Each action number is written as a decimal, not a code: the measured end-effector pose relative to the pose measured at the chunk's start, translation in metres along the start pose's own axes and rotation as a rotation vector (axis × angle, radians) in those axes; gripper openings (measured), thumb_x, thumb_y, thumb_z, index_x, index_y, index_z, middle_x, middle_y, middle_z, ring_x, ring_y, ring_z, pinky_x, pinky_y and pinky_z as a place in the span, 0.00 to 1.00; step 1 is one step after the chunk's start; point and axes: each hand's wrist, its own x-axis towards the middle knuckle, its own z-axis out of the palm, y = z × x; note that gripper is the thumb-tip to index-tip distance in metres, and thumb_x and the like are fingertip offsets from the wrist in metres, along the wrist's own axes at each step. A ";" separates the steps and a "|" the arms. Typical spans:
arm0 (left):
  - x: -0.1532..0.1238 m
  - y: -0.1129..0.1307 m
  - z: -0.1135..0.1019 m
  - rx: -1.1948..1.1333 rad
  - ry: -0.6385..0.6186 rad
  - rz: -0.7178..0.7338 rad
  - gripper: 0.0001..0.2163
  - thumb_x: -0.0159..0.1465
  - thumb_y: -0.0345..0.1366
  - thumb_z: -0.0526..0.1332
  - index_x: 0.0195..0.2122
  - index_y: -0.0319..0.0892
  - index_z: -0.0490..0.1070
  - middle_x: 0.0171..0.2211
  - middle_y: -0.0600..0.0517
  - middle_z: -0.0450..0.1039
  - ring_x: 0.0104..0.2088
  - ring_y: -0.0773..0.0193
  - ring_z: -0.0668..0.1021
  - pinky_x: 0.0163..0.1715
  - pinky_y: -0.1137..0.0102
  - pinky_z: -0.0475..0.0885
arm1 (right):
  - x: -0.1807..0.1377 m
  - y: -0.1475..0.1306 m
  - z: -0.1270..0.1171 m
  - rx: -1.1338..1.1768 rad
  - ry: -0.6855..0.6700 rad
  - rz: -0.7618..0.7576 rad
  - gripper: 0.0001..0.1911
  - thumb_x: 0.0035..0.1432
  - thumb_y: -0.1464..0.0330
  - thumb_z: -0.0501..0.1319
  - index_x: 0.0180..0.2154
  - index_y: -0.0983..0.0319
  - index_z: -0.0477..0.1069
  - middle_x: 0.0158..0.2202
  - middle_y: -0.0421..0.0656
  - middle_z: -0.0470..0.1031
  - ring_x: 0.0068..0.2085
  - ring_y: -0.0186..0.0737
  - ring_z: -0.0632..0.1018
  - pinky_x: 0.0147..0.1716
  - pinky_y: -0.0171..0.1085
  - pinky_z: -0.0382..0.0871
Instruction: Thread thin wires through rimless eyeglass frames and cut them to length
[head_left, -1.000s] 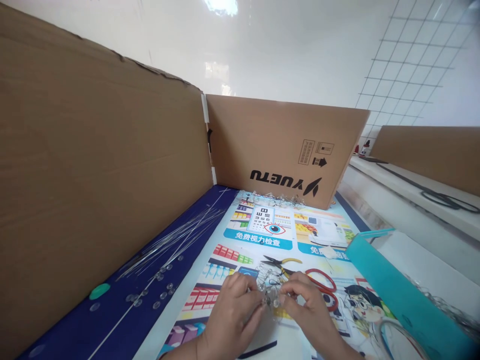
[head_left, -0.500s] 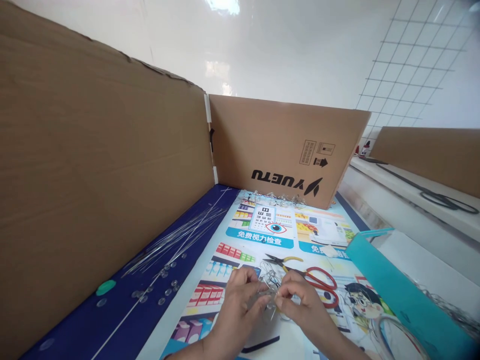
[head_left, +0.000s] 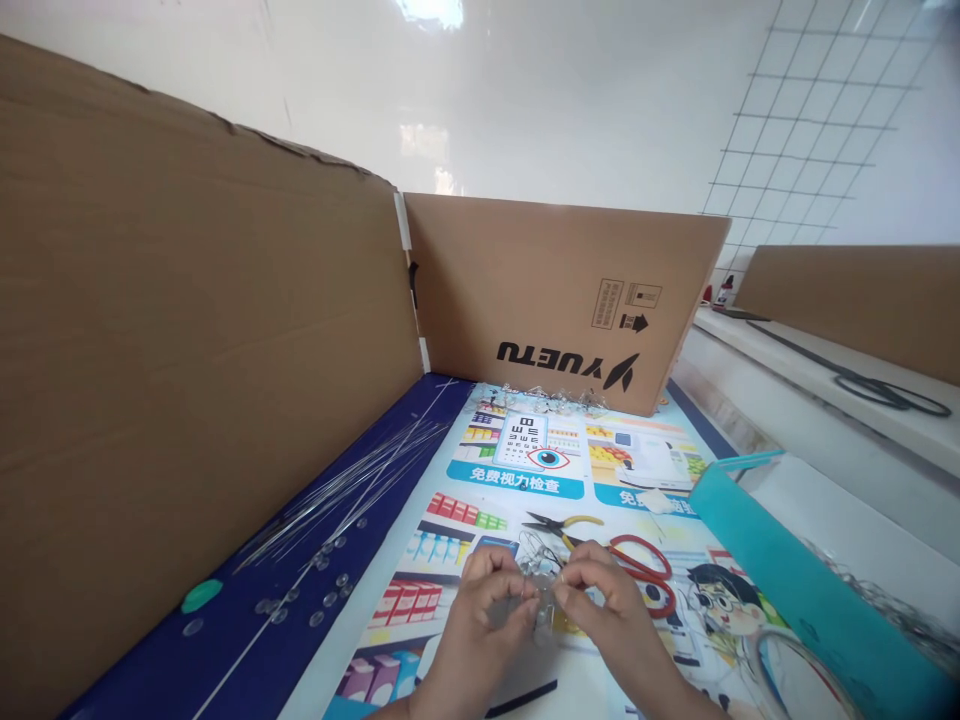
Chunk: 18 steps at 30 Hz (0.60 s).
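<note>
Between my two hands is a beaded wire piece (head_left: 544, 592), a small tangle of thin wire with clear round beads. My left hand (head_left: 480, 615) pinches its left side with thumb and fingers. On the other side, my right hand (head_left: 611, 605) has its thumb and fingertips closed on it. The exact grip points are too small to make out. Just beyond the fingers lie pliers with black jaws and a yellow handle (head_left: 581, 520). Red-handled scissors (head_left: 641, 545) lie behind my right hand, partly covered by it.
Thin straight wires (head_left: 345, 490) and several clear discs (head_left: 330, 598) lie on the blue strip at left, near a green piece (head_left: 201, 596). Cardboard panels (head_left: 525, 270) stand left and behind. A teal box (head_left: 810, 600) with metal wire pieces and a coil (head_left: 787, 665) sit at right.
My fingertips have shifted slightly on the beaded wire piece, and a wire end that stuck out below it no longer shows. The camera view has moved a little.
</note>
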 end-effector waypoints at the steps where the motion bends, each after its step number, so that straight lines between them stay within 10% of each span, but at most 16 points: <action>1: 0.000 0.000 0.000 0.009 -0.010 0.014 0.03 0.56 0.29 0.61 0.26 0.41 0.72 0.33 0.51 0.62 0.37 0.59 0.69 0.39 0.63 0.66 | 0.000 0.000 0.000 -0.004 0.003 0.006 0.07 0.53 0.72 0.56 0.25 0.61 0.69 0.30 0.40 0.64 0.35 0.37 0.69 0.34 0.35 0.62; 11: 0.001 0.012 -0.015 0.339 -0.010 0.214 0.05 0.58 0.30 0.58 0.27 0.42 0.71 0.30 0.51 0.65 0.34 0.60 0.69 0.36 0.64 0.63 | 0.000 -0.008 -0.004 -0.240 -0.011 -0.196 0.07 0.54 0.74 0.56 0.29 0.59 0.72 0.32 0.41 0.64 0.37 0.38 0.69 0.35 0.36 0.62; 18: 0.011 -0.006 -0.008 0.130 0.046 -0.057 0.06 0.56 0.29 0.55 0.23 0.41 0.67 0.26 0.53 0.69 0.25 0.66 0.70 0.25 0.73 0.64 | 0.010 -0.003 0.010 -0.397 0.026 -0.312 0.06 0.53 0.75 0.56 0.28 0.61 0.70 0.30 0.42 0.64 0.35 0.38 0.67 0.34 0.37 0.60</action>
